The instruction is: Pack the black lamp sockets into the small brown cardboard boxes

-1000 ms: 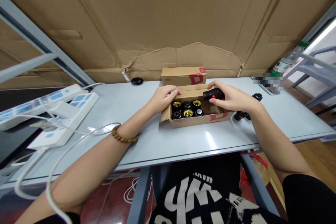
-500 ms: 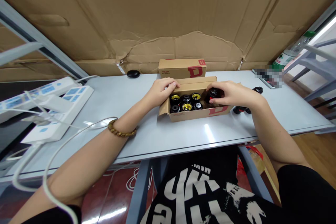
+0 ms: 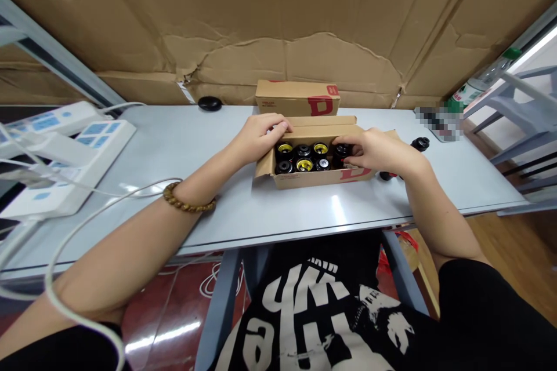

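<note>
Black cylinder (image 3: 342, 150) sits between right fingers (image 3: 351, 139) — inside the box (image 3: 311, 180).

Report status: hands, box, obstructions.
Right hand on black cylinder inside open box. Left hand at box's rear left corner. Six other cylinders inside. Closed box behind, not blocking.

black top (image 3: 313, 307) | large off-white lettering (image 3: 287, 316) | short black sleeves (image 3: 474, 307) | brown knobbly bracelet (image 3: 185, 206), left wrist (image 3: 204, 188)
</note>
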The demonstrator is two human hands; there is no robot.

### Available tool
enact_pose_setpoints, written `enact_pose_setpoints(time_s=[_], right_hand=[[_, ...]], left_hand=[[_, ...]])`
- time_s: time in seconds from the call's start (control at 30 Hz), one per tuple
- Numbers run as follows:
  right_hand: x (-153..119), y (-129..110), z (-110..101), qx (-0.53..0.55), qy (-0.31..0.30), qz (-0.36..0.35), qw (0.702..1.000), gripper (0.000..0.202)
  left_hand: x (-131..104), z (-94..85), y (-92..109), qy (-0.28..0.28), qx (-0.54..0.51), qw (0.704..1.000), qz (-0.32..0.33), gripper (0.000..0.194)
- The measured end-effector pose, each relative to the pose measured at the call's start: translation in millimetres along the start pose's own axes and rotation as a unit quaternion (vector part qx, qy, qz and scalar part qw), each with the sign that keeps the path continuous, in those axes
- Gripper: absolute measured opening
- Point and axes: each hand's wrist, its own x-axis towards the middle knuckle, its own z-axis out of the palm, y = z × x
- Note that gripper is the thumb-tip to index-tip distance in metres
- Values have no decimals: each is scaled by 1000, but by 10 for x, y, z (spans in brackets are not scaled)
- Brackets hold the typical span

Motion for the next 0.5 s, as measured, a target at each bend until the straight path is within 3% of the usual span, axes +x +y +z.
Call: enact_pose_setpoints(time_s=[0.33, 0.5], right_hand=[[28, -49, -33, 16, -1, 6, 1000, 33], [48, -126, -3, 14, -3, 28, 999, 42]], left_hand=[[-22, -18, 66, 0, 4, 1000, -6, 45], [-14, -23, 61, -4, 8, 1000, -11, 46]])
